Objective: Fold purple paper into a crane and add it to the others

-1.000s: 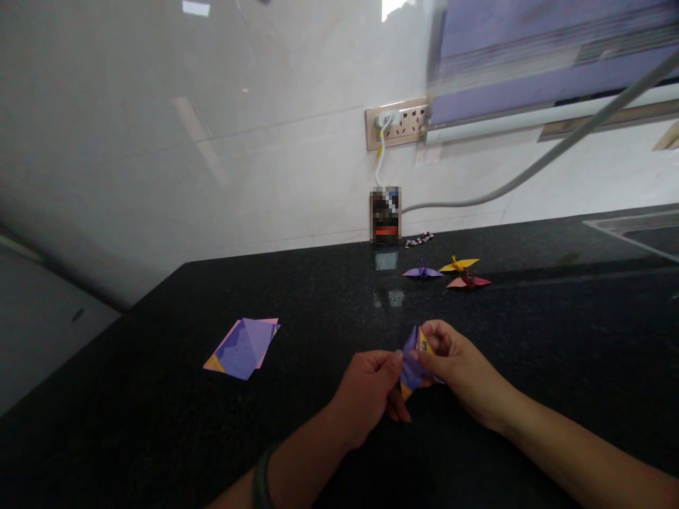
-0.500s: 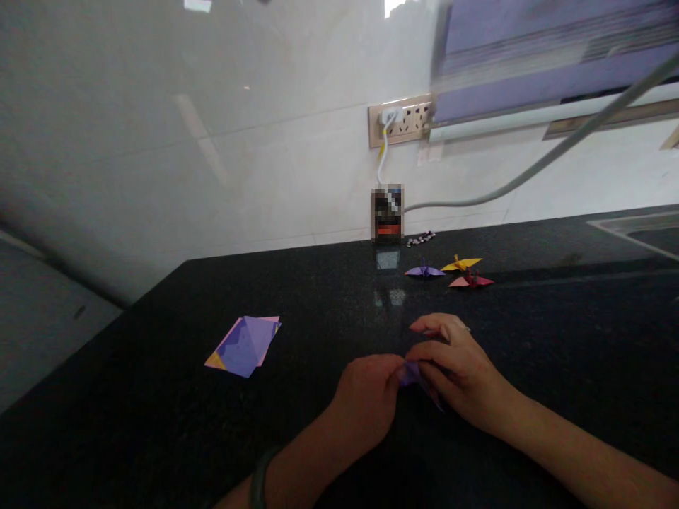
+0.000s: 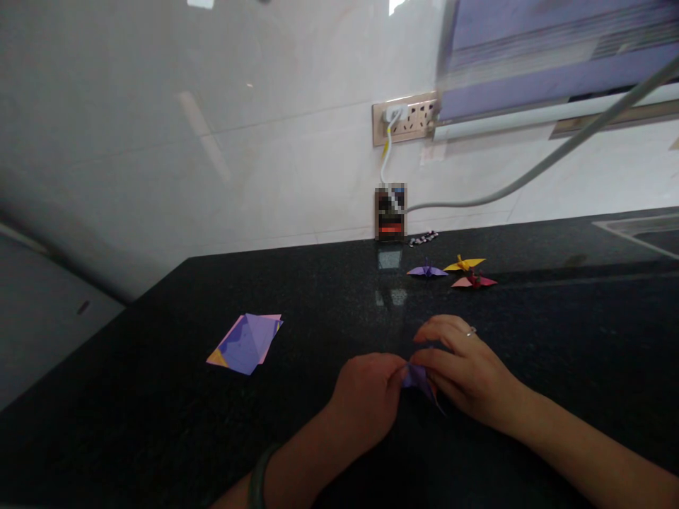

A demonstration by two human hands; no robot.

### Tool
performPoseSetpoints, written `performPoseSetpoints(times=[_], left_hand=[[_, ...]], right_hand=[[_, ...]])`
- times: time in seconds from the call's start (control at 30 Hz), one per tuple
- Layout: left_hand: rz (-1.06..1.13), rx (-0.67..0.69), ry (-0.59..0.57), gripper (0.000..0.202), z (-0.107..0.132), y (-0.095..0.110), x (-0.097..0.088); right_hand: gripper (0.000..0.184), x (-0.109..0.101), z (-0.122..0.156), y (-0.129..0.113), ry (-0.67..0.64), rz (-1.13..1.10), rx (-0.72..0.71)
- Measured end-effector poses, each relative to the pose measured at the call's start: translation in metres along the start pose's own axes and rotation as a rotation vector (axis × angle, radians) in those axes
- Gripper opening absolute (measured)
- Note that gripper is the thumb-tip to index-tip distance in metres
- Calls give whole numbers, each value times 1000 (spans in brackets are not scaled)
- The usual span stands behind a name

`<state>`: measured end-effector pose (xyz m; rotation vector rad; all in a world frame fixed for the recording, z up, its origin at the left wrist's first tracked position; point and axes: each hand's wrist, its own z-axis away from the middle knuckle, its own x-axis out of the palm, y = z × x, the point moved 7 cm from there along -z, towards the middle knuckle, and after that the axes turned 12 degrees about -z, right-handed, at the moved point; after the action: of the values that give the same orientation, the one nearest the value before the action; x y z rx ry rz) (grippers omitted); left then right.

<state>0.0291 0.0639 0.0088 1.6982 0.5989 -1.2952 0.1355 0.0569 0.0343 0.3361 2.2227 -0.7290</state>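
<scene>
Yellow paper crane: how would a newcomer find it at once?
Find the wall socket strip, then drop to the black counter. Three small cranes sit there; the yellow crane is right of the purple crane, just behind the red crane.

A home kitchen, likely: polished black stone counter under the hands, tiled wall and socket strip beyond them.

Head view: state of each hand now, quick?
Left hand: closed, pinching the purple folded paper at its left end.
Right hand: closed on the same paper, from its right side.
</scene>
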Motion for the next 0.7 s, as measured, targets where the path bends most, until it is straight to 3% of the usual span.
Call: performPoseSetpoints(times=[0.3,0.7], left_hand=[[0,30,-3,28,1,6,-2],[187,-23,22,27,2,4,-2]], right_hand=[[15,-2,0,-4,13,-15,-83],[11,-1,4,-9,41,-10,-136]])
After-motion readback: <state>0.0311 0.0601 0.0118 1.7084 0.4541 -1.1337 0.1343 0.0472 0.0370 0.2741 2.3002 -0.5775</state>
